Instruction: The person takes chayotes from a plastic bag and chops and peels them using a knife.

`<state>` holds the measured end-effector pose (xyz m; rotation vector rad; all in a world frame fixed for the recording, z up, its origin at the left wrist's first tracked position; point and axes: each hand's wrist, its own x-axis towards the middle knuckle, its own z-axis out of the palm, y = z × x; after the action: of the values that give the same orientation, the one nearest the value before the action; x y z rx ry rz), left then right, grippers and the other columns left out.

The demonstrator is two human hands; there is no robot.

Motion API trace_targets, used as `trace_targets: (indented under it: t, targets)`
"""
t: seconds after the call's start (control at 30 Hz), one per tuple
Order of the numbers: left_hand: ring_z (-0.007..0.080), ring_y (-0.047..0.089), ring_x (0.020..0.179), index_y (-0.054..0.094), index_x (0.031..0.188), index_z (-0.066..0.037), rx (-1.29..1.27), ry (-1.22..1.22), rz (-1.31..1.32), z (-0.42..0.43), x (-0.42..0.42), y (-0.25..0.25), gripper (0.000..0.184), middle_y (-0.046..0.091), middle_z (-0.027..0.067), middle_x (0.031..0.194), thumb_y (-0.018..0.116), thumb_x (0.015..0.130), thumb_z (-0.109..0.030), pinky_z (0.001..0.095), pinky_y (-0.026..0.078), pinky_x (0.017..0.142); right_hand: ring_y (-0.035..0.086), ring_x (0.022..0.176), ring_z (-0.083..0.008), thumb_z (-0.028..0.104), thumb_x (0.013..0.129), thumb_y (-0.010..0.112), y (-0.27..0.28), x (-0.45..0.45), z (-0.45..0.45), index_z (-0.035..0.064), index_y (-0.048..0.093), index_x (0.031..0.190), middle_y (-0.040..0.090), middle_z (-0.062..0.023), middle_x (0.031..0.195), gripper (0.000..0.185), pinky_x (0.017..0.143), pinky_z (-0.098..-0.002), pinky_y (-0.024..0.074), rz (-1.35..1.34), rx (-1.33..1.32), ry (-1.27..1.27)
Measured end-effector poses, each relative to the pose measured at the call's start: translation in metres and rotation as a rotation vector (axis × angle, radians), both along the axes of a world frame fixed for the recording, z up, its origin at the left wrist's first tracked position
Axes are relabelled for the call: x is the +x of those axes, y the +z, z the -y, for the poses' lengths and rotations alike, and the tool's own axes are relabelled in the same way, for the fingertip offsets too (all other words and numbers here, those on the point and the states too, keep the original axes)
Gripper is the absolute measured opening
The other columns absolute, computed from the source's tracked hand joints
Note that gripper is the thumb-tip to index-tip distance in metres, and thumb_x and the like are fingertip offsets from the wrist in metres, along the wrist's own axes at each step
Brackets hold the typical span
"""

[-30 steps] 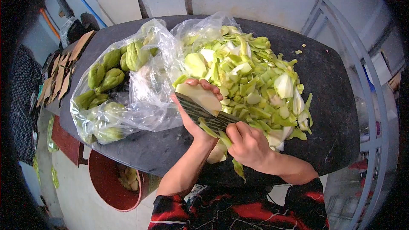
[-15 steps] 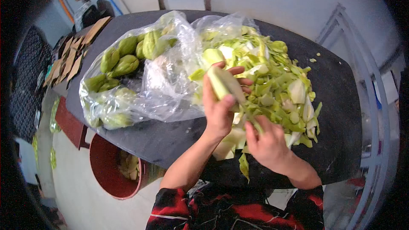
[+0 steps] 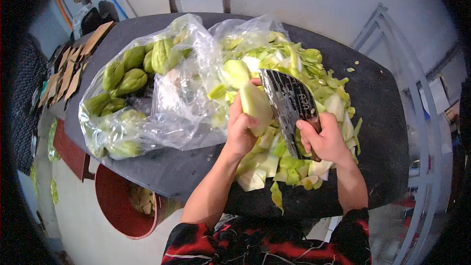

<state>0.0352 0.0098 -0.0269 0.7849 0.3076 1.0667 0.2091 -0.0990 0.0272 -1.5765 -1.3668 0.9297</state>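
My left hand (image 3: 241,126) is wrapped round a peeled, pale green chayote (image 3: 256,108), held above the table. In my right hand (image 3: 326,138) is the handle of a broad dark knife (image 3: 289,103), its blade upright just right of the chayote. Beneath and behind both hands spreads a heap of green peels and cut pieces (image 3: 309,64). Whole unpeeled chayotes (image 3: 131,81) lie in a clear plastic bag (image 3: 184,98) to the left.
All of this rests on a dark table (image 3: 147,174). Below its left edge stands a red bucket (image 3: 105,191) with pale pieces inside. Cardboard pieces (image 3: 95,39) lie at the far left; a grey metal frame (image 3: 427,167) stands at the right.
The blade has come away from the chayote and is now raised with its flat side showing. The chayote has been turned in my left hand, and the camera view has shifted.
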Motion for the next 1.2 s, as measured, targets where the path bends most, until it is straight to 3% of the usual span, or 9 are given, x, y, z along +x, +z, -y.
trace_targets:
  t: [0.2,0.3,0.43,0.6,0.67,0.87,0.93,1.1,1.2]
  targets:
    - [0.0295,0.058,0.100,0.040,0.139,-0.007,-0.087,-0.166,0.175,-0.002,0.003,0.003,0.079,0.056,0.0155,0.115,0.055,0.062,-0.020,0.0442,0.051,0.089,0.051,0.045,-0.0093,0.015,0.098,0.060,-0.004,0.013,-0.007,0.0020,0.049,0.083,0.053,-0.0012,0.059,0.022,0.042,-0.0263,0.0415,-0.105,-0.014,-0.047]
    - [0.0387,0.058,0.114,0.038,0.141,-0.008,-0.208,-0.069,0.112,-0.007,0.002,0.004,0.070,0.057,0.0206,0.123,0.054,0.076,-0.026,0.0556,0.048,0.099,0.052,0.045,-0.0104,0.017,0.097,0.061,0.001,0.023,-0.006,0.0022,0.049,0.084,0.053,-0.0015,0.059,0.023,0.042,-0.0269,0.0427,-0.135,0.031,-0.096]
    - [0.0411,0.057,0.114,0.036,0.141,-0.010,-0.241,0.090,0.043,-0.008,0.000,0.009,0.058,0.056,0.0215,0.125,0.047,0.087,-0.029,0.0585,0.048,0.097,0.051,0.043,-0.0109,0.018,0.097,0.062,0.017,0.041,-0.002,0.0027,0.048,0.079,0.053,-0.0026,0.057,0.027,0.041,-0.0278,0.0423,-0.127,0.121,-0.128]
    - [0.0369,0.062,0.105,0.049,0.129,0.001,-0.282,0.025,0.086,-0.017,-0.011,0.001,0.049,0.060,0.0205,0.119,0.044,0.093,-0.032,0.0499,0.053,0.088,0.051,0.044,-0.0103,0.019,0.097,0.062,0.035,0.045,0.027,0.0023,0.048,0.078,0.054,-0.0022,0.056,0.028,0.042,-0.0280,0.0413,-0.140,0.209,-0.114]
    - [0.0357,0.063,0.100,0.050,0.129,-0.002,-0.332,0.142,0.016,-0.012,-0.013,0.013,0.050,0.060,0.0191,0.118,0.050,0.092,-0.035,0.0471,0.054,0.080,0.051,0.044,-0.0097,0.019,0.097,0.062,0.045,0.045,0.033,0.0026,0.049,0.077,0.054,-0.0021,0.057,0.028,0.042,-0.0277,0.0409,-0.162,0.250,-0.143]
    - [0.0371,0.065,0.094,0.051,0.125,0.001,-0.068,0.171,0.083,-0.014,-0.091,0.039,0.052,0.061,0.0197,0.108,0.055,0.089,-0.037,0.0460,0.055,0.071,0.048,0.041,-0.0079,0.016,0.095,0.064,0.058,0.036,0.049,0.0053,0.052,0.076,0.053,0.0007,0.052,0.025,0.039,-0.0261,0.0380,-0.057,0.273,-0.162]
    - [0.0373,0.068,0.089,0.050,0.126,0.004,-0.035,0.545,-0.098,0.009,-0.144,0.049,0.056,0.064,0.0203,0.103,0.055,0.091,-0.039,0.0430,0.058,0.064,0.049,0.041,-0.0095,0.013,0.096,0.062,0.049,0.039,0.055,0.0041,0.051,0.076,0.052,-0.0011,0.051,0.025,0.038,-0.0268,0.0383,-0.073,0.320,-0.177]
    - [0.0328,0.066,0.099,0.049,0.135,0.002,0.035,1.123,-0.056,0.056,-0.336,-0.001,0.059,0.064,0.0188,0.117,0.051,0.095,-0.041,0.0383,0.058,0.071,0.044,0.043,-0.0122,0.012,0.100,0.053,0.049,0.045,0.059,0.0038,0.041,0.087,0.044,-0.0037,0.058,0.019,0.039,-0.0285,0.0397,-0.125,0.354,-0.102]
    - [0.0261,0.066,0.090,0.059,0.125,0.000,-0.136,1.272,-0.551,0.077,-0.433,-0.081,0.047,0.067,0.0140,0.100,0.055,0.095,-0.036,0.0348,0.054,0.070,0.045,0.043,-0.0124,0.012,0.100,0.054,0.044,0.049,0.051,0.0032,0.041,0.086,0.045,-0.0038,0.058,0.021,0.040,-0.0283,0.0398,-0.108,0.270,-0.157]
